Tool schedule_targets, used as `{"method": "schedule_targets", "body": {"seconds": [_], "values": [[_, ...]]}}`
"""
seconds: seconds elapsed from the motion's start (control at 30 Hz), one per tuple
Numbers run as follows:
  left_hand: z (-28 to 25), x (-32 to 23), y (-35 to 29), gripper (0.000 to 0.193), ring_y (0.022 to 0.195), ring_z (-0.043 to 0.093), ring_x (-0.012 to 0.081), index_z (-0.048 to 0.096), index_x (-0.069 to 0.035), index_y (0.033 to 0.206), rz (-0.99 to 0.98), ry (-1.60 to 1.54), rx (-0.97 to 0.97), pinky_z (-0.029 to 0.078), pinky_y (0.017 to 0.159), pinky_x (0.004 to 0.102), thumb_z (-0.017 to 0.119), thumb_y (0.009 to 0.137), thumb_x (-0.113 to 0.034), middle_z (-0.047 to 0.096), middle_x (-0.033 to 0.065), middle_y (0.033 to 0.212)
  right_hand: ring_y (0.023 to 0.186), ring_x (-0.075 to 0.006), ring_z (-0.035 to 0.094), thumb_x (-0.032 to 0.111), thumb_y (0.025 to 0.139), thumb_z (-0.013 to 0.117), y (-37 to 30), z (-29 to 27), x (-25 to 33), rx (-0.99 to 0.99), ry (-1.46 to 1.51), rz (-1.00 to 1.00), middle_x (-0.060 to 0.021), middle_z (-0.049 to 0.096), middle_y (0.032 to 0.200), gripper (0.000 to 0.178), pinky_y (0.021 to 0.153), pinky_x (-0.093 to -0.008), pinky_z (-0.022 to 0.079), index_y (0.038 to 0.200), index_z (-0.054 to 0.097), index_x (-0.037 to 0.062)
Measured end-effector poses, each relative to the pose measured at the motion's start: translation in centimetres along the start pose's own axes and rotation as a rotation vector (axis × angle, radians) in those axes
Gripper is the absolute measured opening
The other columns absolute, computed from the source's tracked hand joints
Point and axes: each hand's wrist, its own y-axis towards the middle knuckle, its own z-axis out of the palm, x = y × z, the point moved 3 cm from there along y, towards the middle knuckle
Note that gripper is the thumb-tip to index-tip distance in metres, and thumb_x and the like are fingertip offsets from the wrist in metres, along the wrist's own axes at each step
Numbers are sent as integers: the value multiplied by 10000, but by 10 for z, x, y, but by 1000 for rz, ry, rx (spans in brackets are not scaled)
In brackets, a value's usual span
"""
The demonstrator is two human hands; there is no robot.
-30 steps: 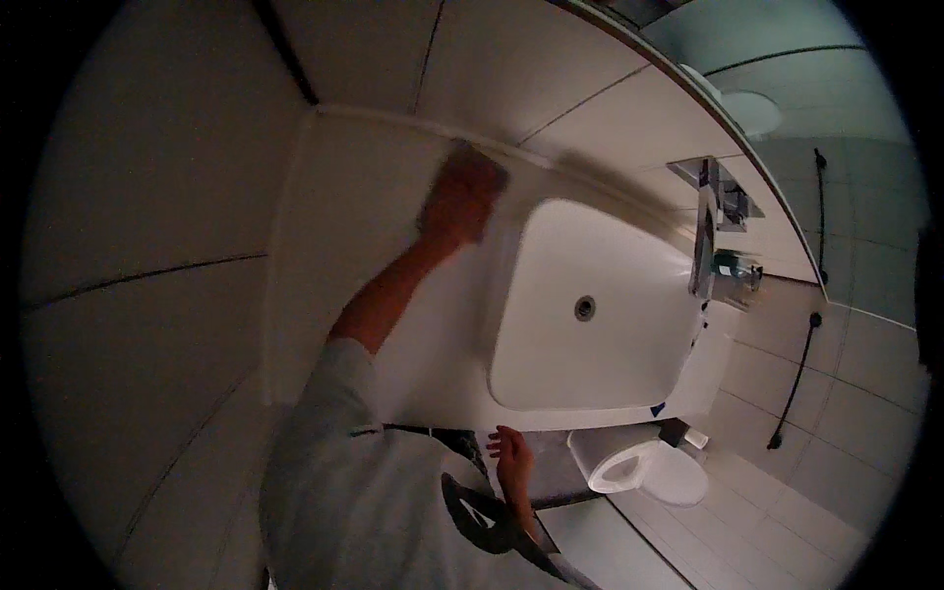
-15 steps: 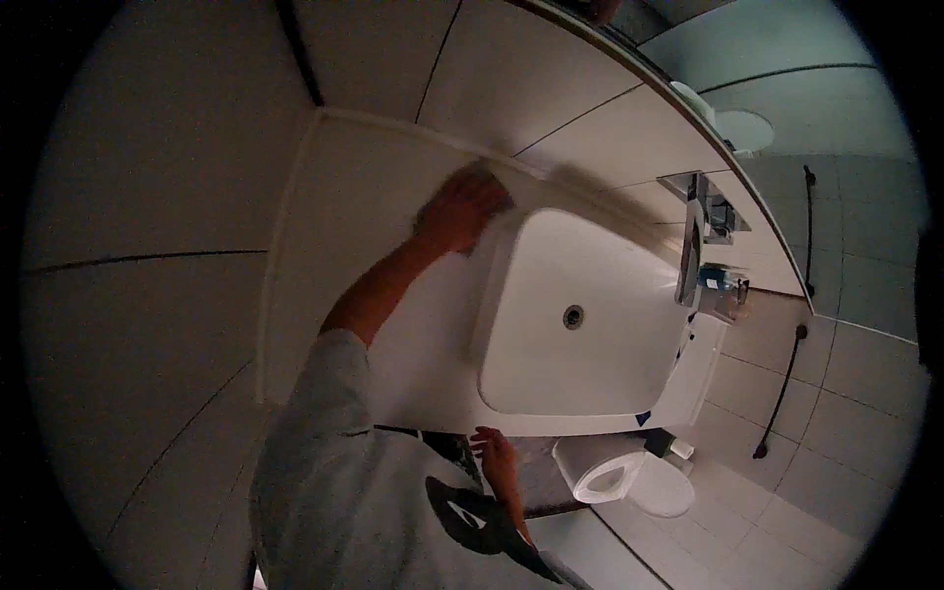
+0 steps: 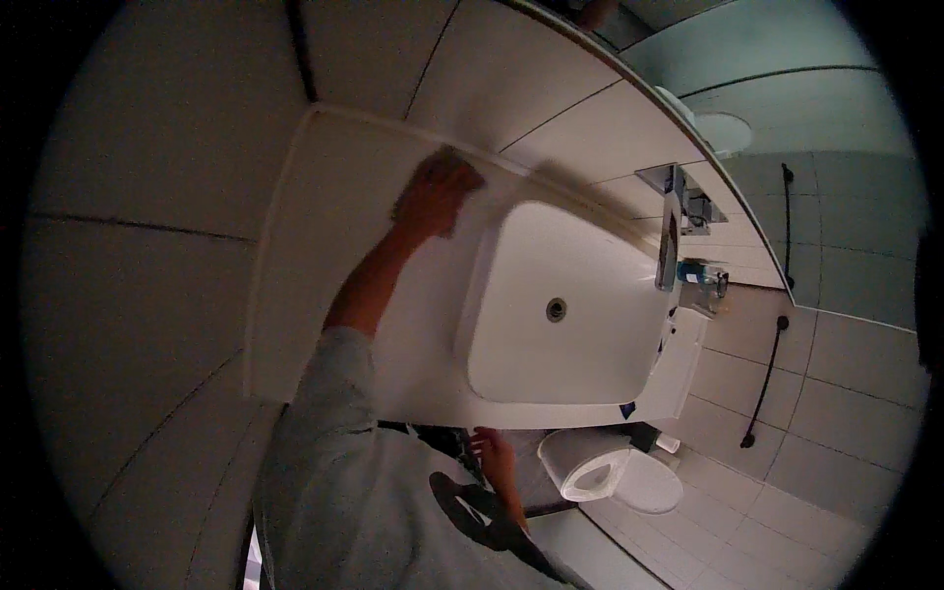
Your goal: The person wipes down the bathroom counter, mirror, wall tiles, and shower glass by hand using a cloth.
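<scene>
My left hand (image 3: pixel 439 200) presses down on the pale countertop (image 3: pixel 329 211) close to the back wall, left of the sink. Its fingers are bent over something dark and greyish that pokes out at the fingertips; dim light and blur keep me from making out its kind. The white square sink (image 3: pixel 521 344), with a round drain in its floor, lies just right of this hand. Low beside my body, in front of the counter's edge, my right hand (image 3: pixel 494 454) hangs with its fingers apart and nothing in them.
Over the sink's right side reaches a chrome faucet (image 3: pixel 670 231). Bottles (image 3: pixel 693 273) stand behind it near the mirror (image 3: pixel 777 108). A white toilet (image 3: pixel 580 467) with its lid up is beyond my right hand. A dark bar (image 3: pixel 765 383) is fixed to the tiled wall.
My left hand has slid slightly left along the back of the countertop, still over the dark greyish thing. The view has shifted a little. My right hand stays low and open.
</scene>
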Motion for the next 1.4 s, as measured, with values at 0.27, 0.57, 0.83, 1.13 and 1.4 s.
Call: {"method": "schedule_targets", "body": {"seconds": [0.27,0.57,0.83,1.13,1.4], "values": [[-84,92,-144,403,1203,502,328,542,-72,1268,-448,412,-206,335,1065,497,537,882,-189,545,139,1299,798,-182,672,28,917,429,13,-11,13,68,-92,-182,-122,697,922,276,704,-302,525,1128,604,0],[-18,-71,-230,505,1345,377,272,409,-86,1416,-716,580,-72,239,1125,500,407,969,-320,398,85,1474,844,-219,674,34,905,473,-22,-73,-59,108,22,-290,-118,696,934,248,773,-329,520,1107,617,25],[34,-293,-256,567,1420,253,261,309,-81,1478,-790,522,199,146,1152,518,361,981,-349,295,72,1541,861,-197,664,49,934,441,-60,-183,-212,29,-195,-352,-102,690,956,258,761,-329,521,1135,602,31],[112,-480,-214,586,1430,220,271,311,-60,1471,-540,247,270,126,1159,519,384,965,-348,294,102,1529,849,-220,669,24,918,458,-118,-275,-321,-226,2,-167,-115,683,977,248,770,-311,539,1110,616,25],[51,-364,-260,542,1362,346,244,404,-103,1422,-393,378,198,264,1112,502,459,930,-326,431,71,1443,874,-263,673,51,909,474,-123,-190,-260,73,-247,-283,-135,687,974,273,777,-360,524,1150,602,50]]}}
